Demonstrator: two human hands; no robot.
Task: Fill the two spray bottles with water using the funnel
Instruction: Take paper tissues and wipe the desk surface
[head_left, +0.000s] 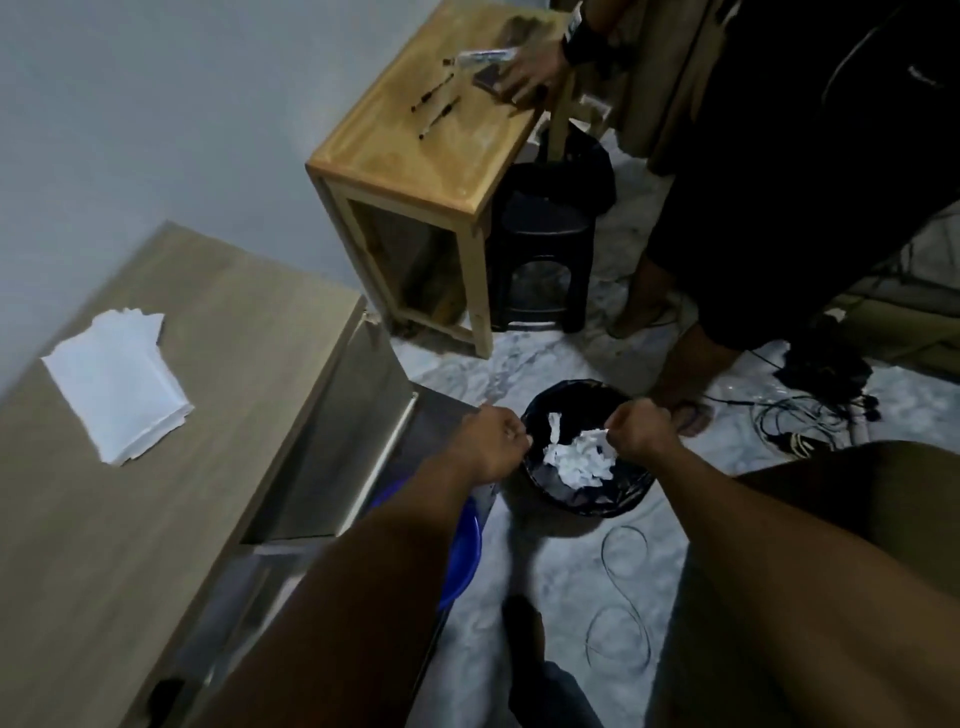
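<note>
Spray bottles and funnel were nowhere in view, so the filling had not visibly begun. Both hands were over a black bin (587, 499) on the floor instead. The left hand (493, 441) was closed in a fist at the bin's near-left rim, seemingly pinching the liner or a scrap of paper; which one could not be told. The right hand (641, 434) was also fisted, with a white shred showing at its fingertips above the crumpled paper (574, 460) in the bin. A blue basin (465, 551) sat partly hidden under the left forearm, beside the grey table (156, 493) carrying a stack of white sheets (119, 384). Loose cables (623, 592) lay on the floor close by: water spilled during filling could reach them, and a foot could catch them. A bystander's hand (535, 73) rested on the small wooden table (415, 140) beyond.
</note>
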